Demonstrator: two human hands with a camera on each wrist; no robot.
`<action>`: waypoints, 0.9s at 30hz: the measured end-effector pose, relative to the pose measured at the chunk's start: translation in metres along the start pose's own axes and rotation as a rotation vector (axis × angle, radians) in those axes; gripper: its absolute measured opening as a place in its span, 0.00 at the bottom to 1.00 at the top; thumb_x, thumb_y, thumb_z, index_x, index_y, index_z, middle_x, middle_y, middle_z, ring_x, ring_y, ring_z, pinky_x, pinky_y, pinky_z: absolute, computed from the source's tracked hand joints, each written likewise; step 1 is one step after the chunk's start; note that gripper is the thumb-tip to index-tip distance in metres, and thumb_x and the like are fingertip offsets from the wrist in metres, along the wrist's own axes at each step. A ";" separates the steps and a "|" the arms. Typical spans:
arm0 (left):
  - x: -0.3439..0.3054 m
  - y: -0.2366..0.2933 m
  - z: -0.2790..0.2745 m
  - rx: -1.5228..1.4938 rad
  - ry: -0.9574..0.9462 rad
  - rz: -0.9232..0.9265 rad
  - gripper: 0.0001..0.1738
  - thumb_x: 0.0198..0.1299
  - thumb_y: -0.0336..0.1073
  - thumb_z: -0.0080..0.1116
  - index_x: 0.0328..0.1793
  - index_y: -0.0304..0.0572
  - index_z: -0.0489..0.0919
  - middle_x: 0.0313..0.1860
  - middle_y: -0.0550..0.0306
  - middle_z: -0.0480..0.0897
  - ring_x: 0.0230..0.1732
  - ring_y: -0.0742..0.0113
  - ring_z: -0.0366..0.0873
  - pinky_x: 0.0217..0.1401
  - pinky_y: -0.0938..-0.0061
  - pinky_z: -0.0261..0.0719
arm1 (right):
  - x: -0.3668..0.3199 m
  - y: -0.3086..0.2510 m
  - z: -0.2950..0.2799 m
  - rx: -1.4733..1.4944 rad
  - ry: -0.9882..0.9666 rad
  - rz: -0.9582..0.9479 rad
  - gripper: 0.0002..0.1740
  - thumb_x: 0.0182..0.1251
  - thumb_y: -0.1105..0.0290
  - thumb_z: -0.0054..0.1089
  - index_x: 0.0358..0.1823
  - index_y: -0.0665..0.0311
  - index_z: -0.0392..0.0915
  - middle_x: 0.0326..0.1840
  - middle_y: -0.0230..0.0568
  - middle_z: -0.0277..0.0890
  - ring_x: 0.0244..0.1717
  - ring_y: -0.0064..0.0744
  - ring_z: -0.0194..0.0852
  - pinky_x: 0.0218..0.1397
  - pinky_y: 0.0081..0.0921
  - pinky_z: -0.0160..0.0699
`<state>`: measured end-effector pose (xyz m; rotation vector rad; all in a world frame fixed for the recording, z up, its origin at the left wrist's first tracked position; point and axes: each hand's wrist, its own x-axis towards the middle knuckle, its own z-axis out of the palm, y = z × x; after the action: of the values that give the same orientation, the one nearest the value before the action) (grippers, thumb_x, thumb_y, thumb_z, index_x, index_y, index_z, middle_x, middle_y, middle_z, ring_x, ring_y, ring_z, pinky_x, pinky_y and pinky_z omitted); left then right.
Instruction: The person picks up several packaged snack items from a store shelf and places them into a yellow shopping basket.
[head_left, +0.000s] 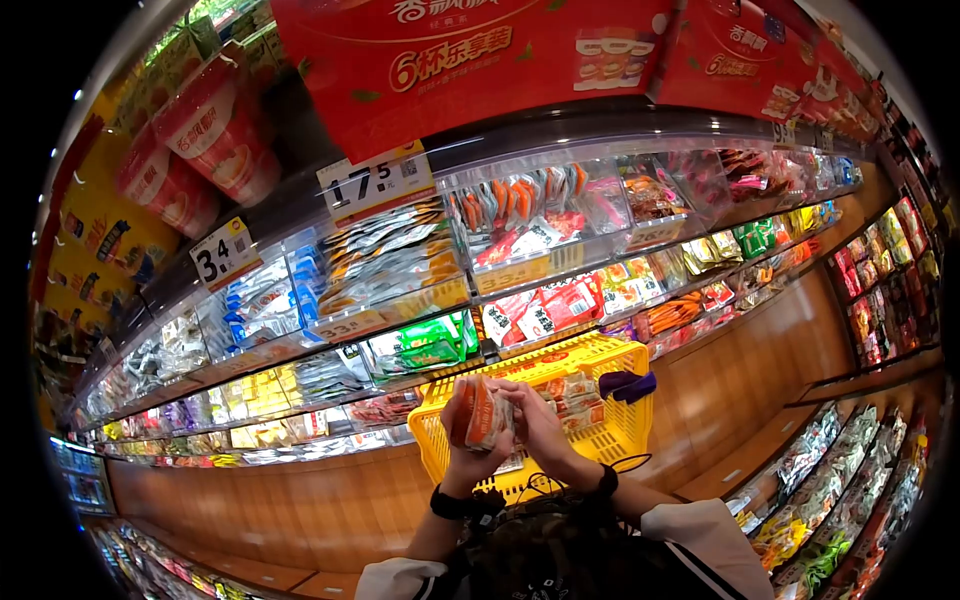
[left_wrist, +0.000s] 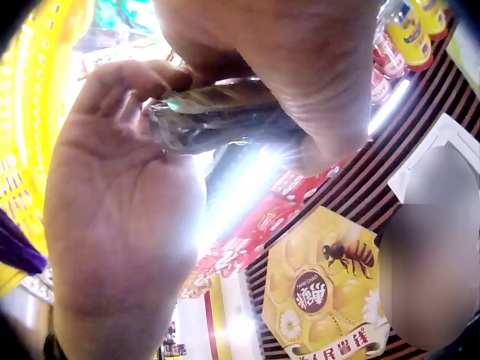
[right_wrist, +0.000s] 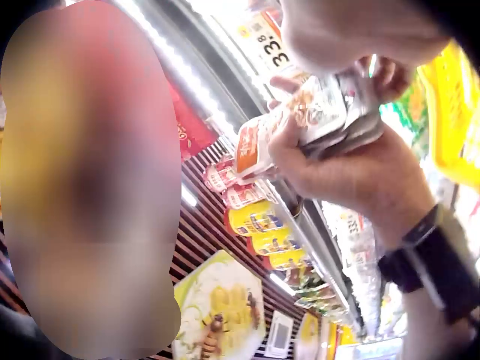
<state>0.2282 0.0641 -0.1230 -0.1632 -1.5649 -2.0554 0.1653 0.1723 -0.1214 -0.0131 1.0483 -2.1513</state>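
Observation:
In the head view my left hand [head_left: 474, 460] grips a small stack of flat orange-and-white snack packets [head_left: 484, 416], held up over the near side of a yellow shopping basket [head_left: 632, 430]. My right hand [head_left: 545, 432] holds the packets' right-hand edge with bent fingers. From the right wrist, the stack [right_wrist: 319, 112] shows clear plastic wrapping, with the left thumb lying along it. The left wrist view has the packets [left_wrist: 225, 120] edge-on between both hands. Similar snack packs [head_left: 577, 398] lie inside the basket.
Beyond the basket, shelf bins [head_left: 390, 255] hold many bagged snacks in rows. Price tags [head_left: 375, 183] hang along the upper edge under red boxes [head_left: 470, 60]. A purple basket handle [head_left: 628, 386] sticks out at the right. More snack bins [head_left: 830, 500] stand at the lower right.

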 end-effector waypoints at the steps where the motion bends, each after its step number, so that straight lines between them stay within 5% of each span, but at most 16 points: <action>1: 0.017 0.008 0.002 0.018 -0.063 0.159 0.43 0.57 0.23 0.60 0.74 0.60 0.52 0.63 0.43 0.65 0.66 0.45 0.72 0.64 0.51 0.77 | -0.003 -0.012 -0.001 -0.136 -0.074 0.053 0.20 0.87 0.57 0.35 0.63 0.62 0.70 0.57 0.33 0.74 0.58 0.23 0.74 0.61 0.26 0.76; 4: 0.028 0.019 0.004 -0.108 -0.099 0.123 0.40 0.55 0.23 0.60 0.71 0.61 0.55 0.66 0.48 0.62 0.68 0.47 0.69 0.65 0.51 0.79 | -0.001 -0.026 -0.029 -0.297 -0.280 0.108 0.21 0.86 0.59 0.41 0.68 0.64 0.65 0.62 0.34 0.72 0.60 0.22 0.73 0.62 0.23 0.74; 7: 0.023 0.014 0.004 -0.066 -0.104 0.051 0.39 0.53 0.21 0.62 0.66 0.59 0.56 0.65 0.43 0.64 0.64 0.49 0.72 0.63 0.54 0.78 | -0.004 -0.049 -0.024 -0.347 -0.482 -0.015 0.22 0.77 0.65 0.60 0.66 0.63 0.65 0.60 0.29 0.69 0.58 0.18 0.70 0.58 0.21 0.73; 9: 0.025 0.017 0.004 0.079 -0.194 -0.011 0.38 0.51 0.17 0.62 0.62 0.57 0.58 0.65 0.36 0.64 0.59 0.50 0.75 0.59 0.58 0.79 | 0.002 -0.058 -0.020 -0.434 -0.497 -0.046 0.24 0.76 0.63 0.61 0.66 0.63 0.65 0.61 0.30 0.69 0.59 0.18 0.69 0.58 0.21 0.73; 10: 0.045 0.037 0.021 0.067 -0.204 0.162 0.36 0.51 0.17 0.63 0.61 0.56 0.60 0.67 0.34 0.65 0.58 0.51 0.76 0.59 0.59 0.77 | 0.005 -0.060 -0.019 -0.517 -0.508 -0.085 0.26 0.75 0.62 0.63 0.67 0.63 0.64 0.62 0.30 0.69 0.59 0.18 0.69 0.58 0.21 0.72; 11: 0.046 0.034 0.019 0.040 -0.209 0.157 0.37 0.51 0.18 0.64 0.61 0.56 0.60 0.67 0.34 0.66 0.59 0.50 0.76 0.60 0.57 0.76 | 0.007 -0.060 -0.025 -0.559 -0.501 -0.063 0.35 0.71 0.63 0.67 0.74 0.65 0.61 0.68 0.38 0.71 0.67 0.27 0.69 0.68 0.31 0.71; 13: 0.050 0.031 0.016 0.010 -0.226 0.154 0.37 0.51 0.18 0.65 0.62 0.57 0.60 0.66 0.34 0.67 0.61 0.48 0.75 0.61 0.56 0.76 | 0.012 -0.085 -0.015 -0.705 -0.595 -0.146 0.35 0.70 0.65 0.68 0.73 0.65 0.62 0.64 0.38 0.74 0.63 0.26 0.72 0.63 0.30 0.73; 15: 0.050 0.034 0.007 -0.158 -0.290 -0.062 0.36 0.52 0.24 0.68 0.63 0.56 0.61 0.69 0.32 0.66 0.66 0.43 0.71 0.65 0.52 0.72 | 0.010 -0.098 -0.007 -0.868 -0.665 -0.214 0.36 0.65 0.70 0.71 0.72 0.64 0.64 0.58 0.40 0.80 0.57 0.28 0.77 0.58 0.30 0.76; 18: 0.066 0.048 0.012 -0.141 -0.307 0.027 0.35 0.52 0.31 0.69 0.64 0.55 0.63 0.73 0.29 0.64 0.72 0.37 0.66 0.70 0.48 0.67 | 0.017 -0.135 0.024 -0.816 -0.813 -0.135 0.36 0.64 0.70 0.72 0.71 0.65 0.65 0.59 0.40 0.79 0.57 0.28 0.77 0.59 0.30 0.76; 22: 0.083 0.050 0.018 -0.145 -0.317 0.008 0.37 0.53 0.35 0.67 0.70 0.51 0.67 0.81 0.29 0.56 0.79 0.38 0.57 0.78 0.50 0.56 | 0.019 -0.142 0.033 -0.796 -0.785 -0.228 0.35 0.65 0.67 0.72 0.69 0.67 0.65 0.57 0.41 0.79 0.56 0.26 0.77 0.58 0.29 0.78; 23: 0.064 0.059 0.000 -0.073 -0.283 -0.408 0.41 0.54 0.34 0.66 0.77 0.48 0.65 0.85 0.34 0.49 0.83 0.43 0.53 0.80 0.54 0.54 | 0.023 -0.139 0.037 -0.725 -0.752 -0.263 0.34 0.67 0.65 0.72 0.68 0.68 0.66 0.57 0.41 0.79 0.56 0.26 0.77 0.58 0.29 0.78; 26: 0.088 0.088 0.014 -0.043 -0.298 -0.519 0.45 0.56 0.33 0.66 0.81 0.46 0.61 0.86 0.37 0.43 0.85 0.46 0.48 0.82 0.56 0.49 | 0.025 -0.149 0.037 -0.742 -0.662 -0.243 0.34 0.67 0.65 0.72 0.69 0.67 0.65 0.59 0.41 0.78 0.58 0.27 0.76 0.60 0.30 0.78; 27: 0.091 0.077 0.011 0.113 -0.317 -0.373 0.46 0.57 0.33 0.67 0.82 0.41 0.59 0.87 0.39 0.40 0.86 0.49 0.44 0.83 0.57 0.46 | 0.025 -0.158 0.044 -0.624 -0.572 -0.162 0.35 0.68 0.65 0.71 0.71 0.67 0.64 0.61 0.42 0.78 0.62 0.28 0.75 0.64 0.31 0.77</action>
<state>0.1870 0.0290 -0.0165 -0.1713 -2.0279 -2.2990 0.0646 0.1907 0.0091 -0.9683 1.3337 -1.6980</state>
